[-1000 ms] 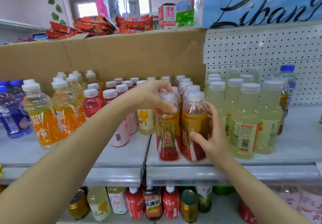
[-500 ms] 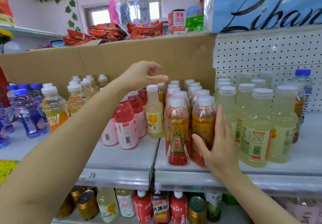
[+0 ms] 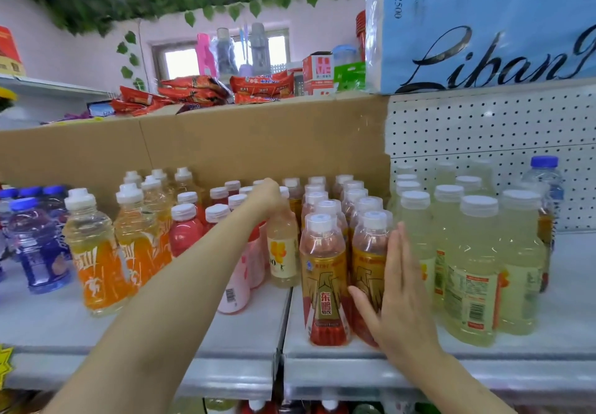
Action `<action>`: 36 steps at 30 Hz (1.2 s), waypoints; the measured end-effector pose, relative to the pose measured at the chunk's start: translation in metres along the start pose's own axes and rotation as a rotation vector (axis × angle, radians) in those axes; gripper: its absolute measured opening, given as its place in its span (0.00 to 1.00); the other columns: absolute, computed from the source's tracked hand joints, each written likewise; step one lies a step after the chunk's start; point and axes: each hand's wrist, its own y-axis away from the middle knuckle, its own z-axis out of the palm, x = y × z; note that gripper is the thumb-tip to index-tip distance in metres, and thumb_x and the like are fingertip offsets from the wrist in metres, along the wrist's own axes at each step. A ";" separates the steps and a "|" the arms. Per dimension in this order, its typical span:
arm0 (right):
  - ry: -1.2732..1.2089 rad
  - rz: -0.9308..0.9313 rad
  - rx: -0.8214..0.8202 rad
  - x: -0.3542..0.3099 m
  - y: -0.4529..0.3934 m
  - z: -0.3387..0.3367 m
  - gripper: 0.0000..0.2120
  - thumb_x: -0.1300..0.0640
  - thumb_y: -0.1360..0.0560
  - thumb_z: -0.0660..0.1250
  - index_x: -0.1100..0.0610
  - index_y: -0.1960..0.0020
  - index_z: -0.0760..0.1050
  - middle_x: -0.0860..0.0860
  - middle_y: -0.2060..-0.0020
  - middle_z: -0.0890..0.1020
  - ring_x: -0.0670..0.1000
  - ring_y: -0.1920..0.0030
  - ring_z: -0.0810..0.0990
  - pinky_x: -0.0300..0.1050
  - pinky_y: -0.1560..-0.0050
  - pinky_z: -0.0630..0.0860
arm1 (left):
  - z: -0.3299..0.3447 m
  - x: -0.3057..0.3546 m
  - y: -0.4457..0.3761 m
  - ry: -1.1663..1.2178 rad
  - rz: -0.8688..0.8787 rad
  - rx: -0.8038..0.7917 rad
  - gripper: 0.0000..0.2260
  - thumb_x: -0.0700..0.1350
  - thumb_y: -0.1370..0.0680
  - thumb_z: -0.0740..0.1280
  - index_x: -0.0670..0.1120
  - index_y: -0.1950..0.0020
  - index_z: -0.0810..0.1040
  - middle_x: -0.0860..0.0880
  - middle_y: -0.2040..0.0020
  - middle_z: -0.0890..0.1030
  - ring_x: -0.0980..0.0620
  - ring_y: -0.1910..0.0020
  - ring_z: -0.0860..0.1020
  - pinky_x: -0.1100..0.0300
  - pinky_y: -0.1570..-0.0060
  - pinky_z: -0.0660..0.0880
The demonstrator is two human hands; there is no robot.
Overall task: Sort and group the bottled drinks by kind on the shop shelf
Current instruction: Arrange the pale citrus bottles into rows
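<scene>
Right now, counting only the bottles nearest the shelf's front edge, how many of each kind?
blue bottle: 1
orange bottles: 2
pink bottle, partly hidden: 1
flower-label bottle: 1
gold bottles: 2
lemon bottles: 2
Total: 9
</scene>
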 end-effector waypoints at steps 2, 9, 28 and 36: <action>0.010 -0.005 0.003 0.001 0.000 -0.001 0.44 0.40 0.23 0.58 0.62 0.20 0.41 0.57 0.19 0.45 0.51 0.20 0.44 0.38 0.23 0.38 | -0.004 -0.001 0.002 0.049 -0.002 0.040 0.29 0.47 0.27 0.78 0.37 0.34 0.69 0.45 0.50 0.78 0.47 0.54 0.76 0.57 0.63 0.72; -0.015 -0.012 -0.002 -0.002 -0.001 -0.003 0.44 0.41 0.22 0.58 0.61 0.20 0.39 0.57 0.20 0.44 0.52 0.20 0.44 0.40 0.22 0.40 | -0.061 -0.002 0.027 0.506 0.161 0.374 0.28 0.52 0.28 0.78 0.43 0.35 0.70 0.46 0.42 0.78 0.46 0.45 0.79 0.48 0.45 0.79; -0.912 0.224 -0.052 -0.032 0.036 -0.119 0.29 0.41 0.23 0.63 0.42 0.25 0.60 0.37 0.37 0.75 0.44 0.38 0.78 0.40 0.42 0.77 | 0.036 0.110 0.219 1.091 0.505 0.371 0.06 0.50 0.23 0.71 0.50 0.50 0.78 0.52 0.60 0.83 0.50 0.62 0.83 0.52 0.60 0.80; -0.787 0.458 -0.031 0.010 0.074 -0.136 0.33 0.41 0.23 0.65 0.41 0.23 0.55 0.31 0.33 0.69 0.25 0.38 0.68 0.22 0.46 0.68 | 0.111 0.156 0.234 1.148 0.468 0.072 0.07 0.56 0.21 0.67 0.53 0.53 0.76 0.55 0.57 0.83 0.56 0.57 0.81 0.57 0.53 0.77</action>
